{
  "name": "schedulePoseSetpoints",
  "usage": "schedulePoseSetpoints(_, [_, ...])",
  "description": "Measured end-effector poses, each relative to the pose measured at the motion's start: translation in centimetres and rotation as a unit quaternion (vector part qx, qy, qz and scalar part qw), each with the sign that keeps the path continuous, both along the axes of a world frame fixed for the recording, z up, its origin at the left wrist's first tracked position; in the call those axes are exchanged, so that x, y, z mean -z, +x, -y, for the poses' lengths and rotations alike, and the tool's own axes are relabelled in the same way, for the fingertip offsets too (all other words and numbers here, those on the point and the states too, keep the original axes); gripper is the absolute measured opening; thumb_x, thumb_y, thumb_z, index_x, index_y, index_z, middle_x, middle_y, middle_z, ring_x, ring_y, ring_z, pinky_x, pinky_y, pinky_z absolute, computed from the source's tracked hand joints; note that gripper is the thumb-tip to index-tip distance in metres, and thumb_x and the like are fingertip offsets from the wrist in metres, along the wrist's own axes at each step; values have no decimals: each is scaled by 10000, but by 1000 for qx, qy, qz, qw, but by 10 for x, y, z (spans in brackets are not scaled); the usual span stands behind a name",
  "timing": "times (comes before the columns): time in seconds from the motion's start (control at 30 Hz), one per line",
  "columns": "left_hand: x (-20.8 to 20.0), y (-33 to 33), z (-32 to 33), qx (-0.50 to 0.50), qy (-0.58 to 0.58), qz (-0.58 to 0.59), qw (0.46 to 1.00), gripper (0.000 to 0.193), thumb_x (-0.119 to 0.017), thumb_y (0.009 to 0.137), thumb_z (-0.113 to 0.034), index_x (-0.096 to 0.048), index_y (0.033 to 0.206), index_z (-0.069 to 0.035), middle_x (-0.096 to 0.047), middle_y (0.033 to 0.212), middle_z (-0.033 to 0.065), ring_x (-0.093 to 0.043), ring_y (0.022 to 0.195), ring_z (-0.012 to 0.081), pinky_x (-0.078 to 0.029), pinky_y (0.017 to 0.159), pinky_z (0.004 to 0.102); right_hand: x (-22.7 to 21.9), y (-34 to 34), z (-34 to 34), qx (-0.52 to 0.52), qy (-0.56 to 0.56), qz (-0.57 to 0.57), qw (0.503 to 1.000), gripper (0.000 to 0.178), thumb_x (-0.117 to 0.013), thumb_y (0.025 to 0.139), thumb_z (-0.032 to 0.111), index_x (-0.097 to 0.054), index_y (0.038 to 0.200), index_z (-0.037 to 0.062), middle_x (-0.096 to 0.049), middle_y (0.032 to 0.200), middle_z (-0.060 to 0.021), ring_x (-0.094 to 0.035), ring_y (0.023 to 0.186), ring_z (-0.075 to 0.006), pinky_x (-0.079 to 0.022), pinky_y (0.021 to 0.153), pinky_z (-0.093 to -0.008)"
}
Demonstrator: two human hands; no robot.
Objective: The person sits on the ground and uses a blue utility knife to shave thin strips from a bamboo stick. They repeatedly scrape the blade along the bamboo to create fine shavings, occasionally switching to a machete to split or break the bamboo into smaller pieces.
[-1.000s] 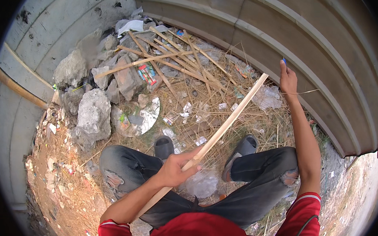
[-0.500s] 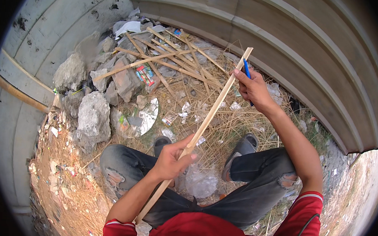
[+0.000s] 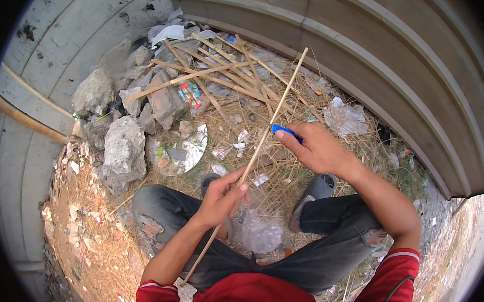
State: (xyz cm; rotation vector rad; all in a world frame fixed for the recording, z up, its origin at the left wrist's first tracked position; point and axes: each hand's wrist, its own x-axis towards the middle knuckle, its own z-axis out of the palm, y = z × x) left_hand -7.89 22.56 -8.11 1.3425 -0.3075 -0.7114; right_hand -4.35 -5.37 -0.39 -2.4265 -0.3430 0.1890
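Observation:
A long, pale bamboo strip [image 3: 287, 90] slants across the middle, turned so that its narrow edge shows. My left hand [image 3: 222, 198] is wrapped round it below its middle, thumb on top. Its lower end reaches down past my left forearm. In my right hand [image 3: 320, 147] is a blue cutter knife [image 3: 286, 133], gripped by the handle, its front end against the strip above my left hand. The blade itself is too small to make out.
Several cut bamboo strips [image 3: 202, 71] lie crossed on the far ground beside grey rocks [image 3: 124, 149]. Thin shavings, plastic scraps and a white broken plate-like piece [image 3: 196, 148] litter the ground. A corrugated metal wall [image 3: 364, 53] and a pale panel wall [image 3: 25, 154] stand close.
My right hand has come down the strip toward me, and the blue knife now points across to it. The strip has turned from its broad face to its narrow edge.

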Motion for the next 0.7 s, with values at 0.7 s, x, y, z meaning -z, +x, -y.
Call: schedulePoseSetpoints(0.7, [4,-3,-3,-65,-30,28,997,574,-613,954,34,-429,1497,42,-634,1104,-10,-435,676,-26,-329,545,171,3,25,1,90,-152,69,982,638,-509,971,630,-723,784,59,-651,636,-194,-668,652,-416,-518,632,-524])
